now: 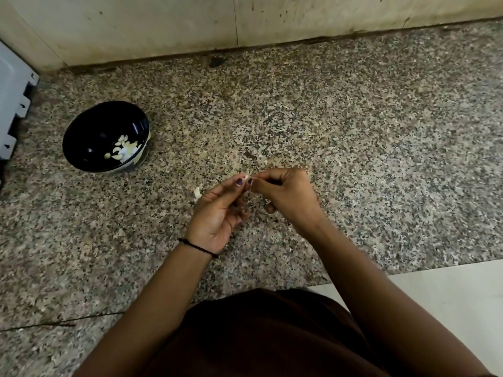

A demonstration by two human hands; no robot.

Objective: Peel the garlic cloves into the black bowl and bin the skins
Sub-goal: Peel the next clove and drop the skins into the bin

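Observation:
Over the middle of the speckled granite counter [326,118], my left hand [220,210] pinches a small pale garlic clove [247,178] between thumb and fingertips. My right hand [288,194] meets it from the right, its fingertips pinching at the same clove, most of which is hidden by the fingers. A black bowl [81,137] stands on the counter at the left and holds several peeled cloves [123,149]. A scrap of white garlic skin [198,192] lies on the counter just left of my left hand.
A white appliance [13,104] sits at the far left edge beside the bowl. A stained wall [245,20] closes off the back of the counter. The counter's front edge and a pale floor [449,295] show at lower right.

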